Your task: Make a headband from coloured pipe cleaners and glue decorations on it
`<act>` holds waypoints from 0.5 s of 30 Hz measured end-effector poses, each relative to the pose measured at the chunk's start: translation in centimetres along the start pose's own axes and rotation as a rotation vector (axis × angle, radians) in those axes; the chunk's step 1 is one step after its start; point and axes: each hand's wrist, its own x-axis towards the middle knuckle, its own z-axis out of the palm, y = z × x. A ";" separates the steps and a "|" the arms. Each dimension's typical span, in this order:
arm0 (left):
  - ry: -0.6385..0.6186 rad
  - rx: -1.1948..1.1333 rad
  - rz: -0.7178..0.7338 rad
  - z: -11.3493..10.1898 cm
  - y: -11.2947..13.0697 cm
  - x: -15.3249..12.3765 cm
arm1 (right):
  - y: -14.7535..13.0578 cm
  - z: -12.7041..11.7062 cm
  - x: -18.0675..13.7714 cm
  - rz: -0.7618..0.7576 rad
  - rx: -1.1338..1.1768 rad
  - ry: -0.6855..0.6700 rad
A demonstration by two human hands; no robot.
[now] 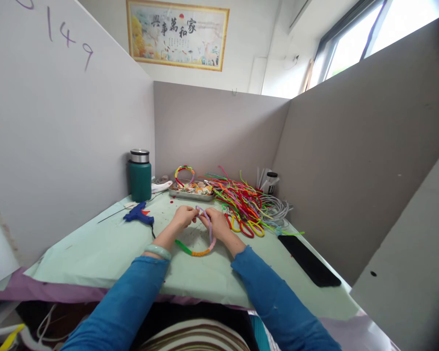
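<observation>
Flask (139,175) and glue gun (139,214) sit left on the bench (95,248). Mid-bench the left hand (184,217) and right hand (215,222) meet, both pinched shut on the hoop (201,252) at its top, apparently twisting a purple strand; its arc rests on the bench. Tightening that wrap calls for steady tension. Loose pipe cleaners (241,200) are heaped to the right.
</observation>
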 end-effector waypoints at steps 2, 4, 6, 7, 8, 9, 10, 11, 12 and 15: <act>0.002 0.016 -0.017 0.0 -0.2 0.3 | -0.1 0.1 0.0 0.000 -0.003 -0.012; 0.008 0.014 -0.043 0.1 -0.3 0.6 | -0.2 0.1 0.0 -0.003 0.007 -0.012; 0.014 0.005 -0.079 0.1 -0.4 0.8 | -0.2 0.3 0.0 -0.016 0.026 -0.011; 0.017 0.005 -0.096 0.0 -0.4 0.8 | -0.2 0.3 0.0 -0.020 0.035 -0.012; 0.015 0.010 -0.104 0.0 -0.3 0.8 | -0.2 0.4 0.0 -0.021 0.043 -0.014; 0.011 0.020 -0.095 0.0 -0.3 0.7 | -0.1 0.4 0.0 -0.015 0.048 -0.017; 0.007 0.034 -0.070 -0.1 -0.2 0.6 | -0.1 0.4 0.0 -0.002 0.051 -0.018; 0.009 0.054 -0.030 -0.1 -0.1 0.4 | 0.0 0.4 0.0 0.015 0.053 -0.017; 0.019 0.081 0.016 -0.1 0.0 0.2 | 0.0 0.4 0.1 0.035 0.054 -0.013; 0.066 0.150 0.146 -0.1 0.1 -0.2 | 0.4 0.3 0.2 0.097 0.062 0.003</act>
